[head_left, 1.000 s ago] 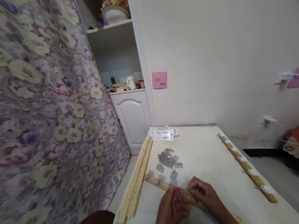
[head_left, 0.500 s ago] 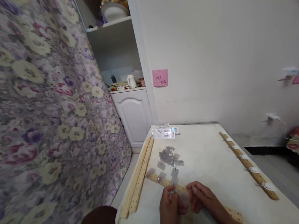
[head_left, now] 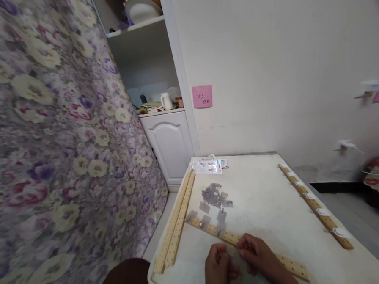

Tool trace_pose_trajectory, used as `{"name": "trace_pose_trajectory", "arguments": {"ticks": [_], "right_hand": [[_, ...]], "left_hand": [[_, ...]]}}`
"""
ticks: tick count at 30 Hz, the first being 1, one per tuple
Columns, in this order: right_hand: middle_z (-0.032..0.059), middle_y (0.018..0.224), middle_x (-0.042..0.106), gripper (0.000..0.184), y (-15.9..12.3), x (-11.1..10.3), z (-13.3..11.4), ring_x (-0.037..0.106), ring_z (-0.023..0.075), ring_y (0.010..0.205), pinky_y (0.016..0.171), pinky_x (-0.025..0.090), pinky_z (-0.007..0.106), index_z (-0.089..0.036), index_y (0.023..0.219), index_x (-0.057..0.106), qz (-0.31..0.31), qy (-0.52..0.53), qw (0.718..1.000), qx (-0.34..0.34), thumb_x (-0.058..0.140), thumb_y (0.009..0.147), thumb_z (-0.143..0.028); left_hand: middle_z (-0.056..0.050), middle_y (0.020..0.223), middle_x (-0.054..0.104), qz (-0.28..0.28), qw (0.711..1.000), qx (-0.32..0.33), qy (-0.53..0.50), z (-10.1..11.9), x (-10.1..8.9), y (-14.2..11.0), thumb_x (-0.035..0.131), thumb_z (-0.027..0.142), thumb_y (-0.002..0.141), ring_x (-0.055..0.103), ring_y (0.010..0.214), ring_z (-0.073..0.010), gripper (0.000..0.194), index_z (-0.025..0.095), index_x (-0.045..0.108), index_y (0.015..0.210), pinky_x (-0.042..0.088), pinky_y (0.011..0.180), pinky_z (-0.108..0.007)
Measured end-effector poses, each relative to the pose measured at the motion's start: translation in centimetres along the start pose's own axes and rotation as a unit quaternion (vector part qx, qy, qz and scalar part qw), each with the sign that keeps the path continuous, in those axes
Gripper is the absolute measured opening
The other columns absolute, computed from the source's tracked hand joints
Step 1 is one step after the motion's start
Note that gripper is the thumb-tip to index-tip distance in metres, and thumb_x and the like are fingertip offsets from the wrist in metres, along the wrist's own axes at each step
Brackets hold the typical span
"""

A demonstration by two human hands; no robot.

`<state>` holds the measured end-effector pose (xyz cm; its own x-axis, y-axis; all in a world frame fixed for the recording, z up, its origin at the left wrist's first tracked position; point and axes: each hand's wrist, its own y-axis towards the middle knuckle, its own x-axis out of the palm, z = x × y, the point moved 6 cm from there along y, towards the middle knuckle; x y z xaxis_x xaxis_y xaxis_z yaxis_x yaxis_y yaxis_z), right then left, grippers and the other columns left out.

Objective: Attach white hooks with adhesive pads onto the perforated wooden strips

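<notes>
Near the table's front, my left hand [head_left: 217, 265] is closed with fingers curled. My right hand [head_left: 256, 253] faces it, thumb and fingers pinched together. Between the fingertips shows a small see-through plastic piece [head_left: 232, 251], blurred, so its exact shape and which fingers grip it are unclear. Just beyond the hands a wooden strip [head_left: 209, 229] with rows of holes lies slantwise, partly covered by my right hand. Along its left part sit several clear square hooks [head_left: 221, 218]. Behind them is a loose pile of clear hooks [head_left: 211, 195].
Two perforated wooden strips [head_left: 178, 227] lie along the table's left edge. Another strip [head_left: 316, 209] with several white round pieces runs along the right edge. Flat plastic hook packaging [head_left: 206, 166] lies at the back left. A floral curtain [head_left: 65, 144] hangs to the left.
My left hand has drawn slightly nearer and down, uncovering more of the slanted strip and a hook on it. The see-through piece shows less between the hands. The view has shifted slightly.
</notes>
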<state>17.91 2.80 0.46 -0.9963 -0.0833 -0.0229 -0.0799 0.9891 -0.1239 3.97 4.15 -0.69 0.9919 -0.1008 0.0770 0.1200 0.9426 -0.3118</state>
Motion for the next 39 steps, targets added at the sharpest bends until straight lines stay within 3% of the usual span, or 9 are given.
{"name": "trace_pose_trajectory", "arguments": {"ticks": [7,12,17,20,23,39], "right_hand": [[-0.0081,0.053,0.056,0.015,0.0,0.5,0.6,0.054,0.0098,0.039,0.037,0.037,0.019,-0.020,0.081,0.048,0.017,0.007,1.000,0.017,0.055,0.068,-0.023],[-0.0089,0.053,0.050,0.013,0.4,-0.8,0.3,0.046,0.0080,0.039,0.040,0.035,0.021,-0.020,0.083,0.054,0.063,-0.038,0.997,-0.019,0.053,0.072,-0.026],[-0.0003,0.068,0.063,0.022,0.8,-2.6,-1.6,0.058,0.0165,0.065,0.064,0.046,0.030,-0.020,0.091,0.064,0.123,-0.209,0.965,-0.102,0.049,0.076,-0.025],[0.0050,0.093,0.070,0.031,1.4,-3.0,-1.9,0.062,0.0201,0.085,0.081,0.047,0.034,-0.021,0.100,0.065,0.132,-0.242,0.952,-0.129,0.046,0.075,-0.020],[0.0059,0.103,0.068,0.037,2.1,-3.0,-1.3,0.061,0.0208,0.096,0.089,0.046,0.035,-0.021,0.105,0.064,0.125,-0.262,0.947,-0.138,0.046,0.073,-0.018],[0.0075,0.098,0.062,0.039,3.4,-3.4,1.2,0.060,0.0200,0.092,0.085,0.048,0.034,-0.021,0.112,0.062,0.137,-0.305,0.933,-0.136,0.043,0.079,-0.018]], "left_hand": [[0.004,0.059,0.061,-0.001,0.998,-0.024,-0.060,-0.5,0.1,0.1,0.064,0.033,0.064,0.061,0.051,-0.0133,0.024,0.020,0.049,0.078,0.045,0.049,-0.023],[0.004,0.059,0.062,-0.018,0.996,-0.058,-0.066,-0.8,1.1,-0.2,0.064,0.027,0.065,0.061,0.050,-0.0116,0.021,0.019,0.048,0.076,0.043,0.047,-0.020],[0.001,0.062,0.064,-0.031,0.991,-0.085,-0.095,-1.3,2.0,0.3,0.062,0.025,0.067,0.061,0.049,-0.0107,0.018,0.019,0.048,0.075,0.044,0.048,-0.021],[0.001,0.060,0.064,-0.030,0.989,-0.099,-0.105,-1.5,2.4,0.6,0.060,0.026,0.070,0.061,0.049,-0.0107,0.015,0.018,0.048,0.074,0.044,0.048,-0.021],[0.000,0.058,0.064,-0.025,0.988,-0.113,-0.100,-1.6,2.8,0.8,0.057,0.028,0.074,0.059,0.047,-0.0100,0.014,0.018,0.047,0.071,0.042,0.047,-0.020],[-0.001,0.049,0.062,-0.001,0.988,-0.143,-0.052,-1.2,3.9,1.4,0.056,0.026,0.071,0.053,0.036,-0.0096,0.011,0.015,0.054,0.069,0.034,0.038,-0.019]]}}
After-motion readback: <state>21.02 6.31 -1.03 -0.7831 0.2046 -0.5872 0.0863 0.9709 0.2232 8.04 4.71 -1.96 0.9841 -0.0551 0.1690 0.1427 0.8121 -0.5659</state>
